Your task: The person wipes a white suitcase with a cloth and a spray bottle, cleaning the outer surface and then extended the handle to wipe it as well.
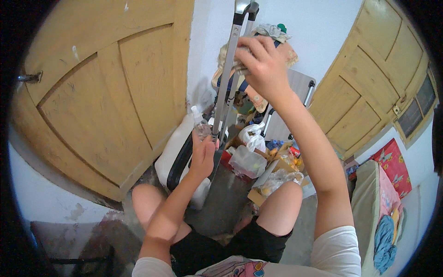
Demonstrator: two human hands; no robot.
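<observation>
My left hand (202,157) holds a clear spray bottle (201,127) with a white top, beside the base of the telescopic handle. My right hand (264,64) is raised at the upper part of the suitcase's metal telescopic handle (225,74). Its fingers are curled around a crumpled greyish cloth (243,67) against the tubes, partly hidden and slightly blurred. The handle is extended upward, with a black grip at the top. A white suitcase (174,147) with a black strip stands between my knees and the left door.
On the left is a yellow wooden door (104,86); another door (363,86) stands at right. Behind the handle are piled fabrics (271,31) and a grey folding panel (299,93). Plastic bags (247,161) and a cardboard box (256,197) crowd the floor. A mattress (365,200) lies right.
</observation>
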